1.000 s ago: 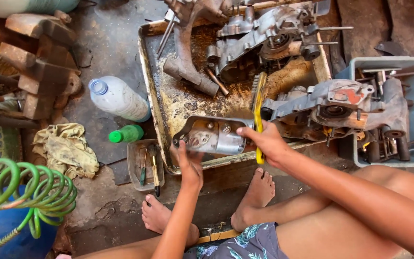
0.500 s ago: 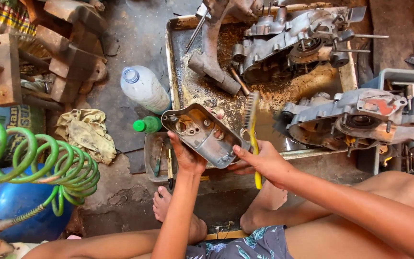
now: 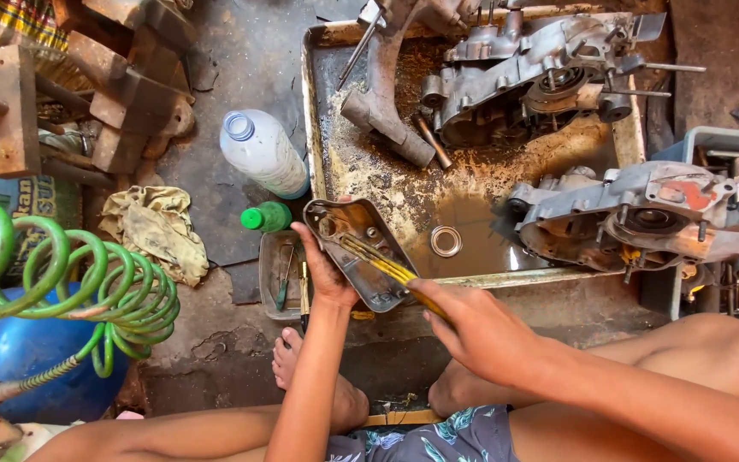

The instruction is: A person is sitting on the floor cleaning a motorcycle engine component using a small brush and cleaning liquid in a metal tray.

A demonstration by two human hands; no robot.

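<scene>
Since half a second ago, the metal cover (image 3: pixel 361 252) has tilted further up on its edge and the yellow-handled brush (image 3: pixel 391 274) now lies across its inner face rather than beside it. The left hand (image 3: pixel 325 272) cups the cover from behind and below, fingers narrow and wrapped on its near rim, holding it just over the front lip of the wash tray (image 3: pixel 318 120). The right hand (image 3: pixel 476 329) is closed round the brush handle, with the bristle end reaching up and leftward beyond its fingertips into the cover's hollow. By my reading the step in hand is scrubbing the inside of this cover; the next move calls for short strokes along the recess while the left fingers keep the part steady against the push. Beyond the fingertips, the murky liquid holds a loose metal ring (image 3: pixel 446 241), and an engine casing (image 3: pixel 643 218) sits to the right of the brush hand, near its knuckles. Left of the holding fingers stand a clear plastic bottle (image 3: pixel 263 152) and a green-capped bottle (image 3: pixel 265 217), near but apart; open room lies mostly toward the person's knees.
</scene>
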